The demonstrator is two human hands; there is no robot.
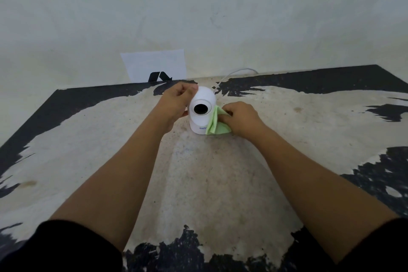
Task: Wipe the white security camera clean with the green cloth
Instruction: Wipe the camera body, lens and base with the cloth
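Note:
A white security camera [202, 100] with a round dark lens stands upright at the far middle of the worn table [220, 183], lens facing me. My left hand [176, 101] grips its left side and top. My right hand [240, 118] presses a folded green cloth [217, 123] against the camera's right side, low near the base. The cloth's lower corner rests on the table.
A white cable [234, 73] runs from behind the camera toward the wall. A white sheet of paper with a black mark [154, 67] leans on the wall behind the table's far edge. The tabletop is pale with peeling black patches.

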